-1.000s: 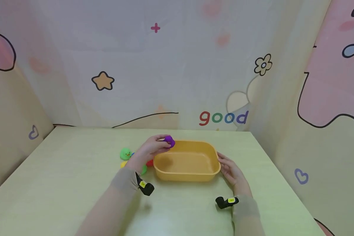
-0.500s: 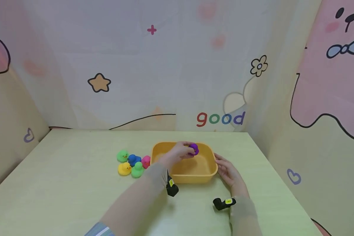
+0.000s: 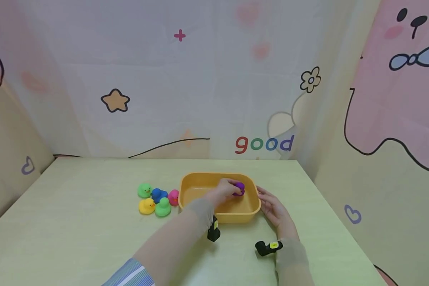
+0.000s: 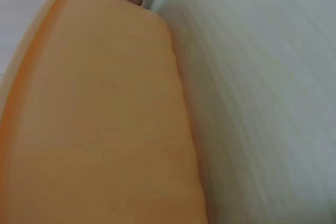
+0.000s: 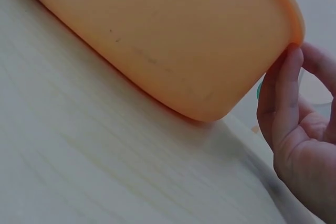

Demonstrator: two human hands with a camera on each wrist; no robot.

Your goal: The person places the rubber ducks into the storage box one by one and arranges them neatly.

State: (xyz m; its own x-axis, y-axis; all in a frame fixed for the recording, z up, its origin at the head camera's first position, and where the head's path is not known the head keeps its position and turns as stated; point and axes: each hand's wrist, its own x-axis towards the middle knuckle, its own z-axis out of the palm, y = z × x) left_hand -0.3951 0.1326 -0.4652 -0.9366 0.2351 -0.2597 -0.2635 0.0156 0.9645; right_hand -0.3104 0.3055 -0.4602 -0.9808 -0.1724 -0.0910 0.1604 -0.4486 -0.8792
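My left hand (image 3: pixel 221 193) reaches over the front rim into the yellow-orange plastic basin (image 3: pixel 196 180). It pinches a purple rubber duck (image 3: pixel 240 188) inside the basin's right half; the fingers partly cover the duck, and whether it touches the floor I cannot tell. My right hand (image 3: pixel 276 208) rests its fingers against the basin's right end. In the right wrist view, the fingertips of that hand (image 5: pixel 302 114) touch the end wall just under the rim. The left wrist view is filled by the basin's outer front wall (image 4: pixel 105 103); the left hand does not appear there.
Left of the basin sit several rubber ducks on the pale table (image 3: pixel 75 222): light green (image 3: pixel 144 190), blue (image 3: pixel 159 195), pink (image 3: pixel 173 197), yellow (image 3: pixel 147 206) and another green (image 3: pixel 163 207). The pink one is close against the basin. Printed cloth walls stand behind and at both sides.
My left hand has carried the purple duck rightward from the basin's left rim and lowered it inside. The right hand has stayed at the basin's right end. The view has shifted slightly.
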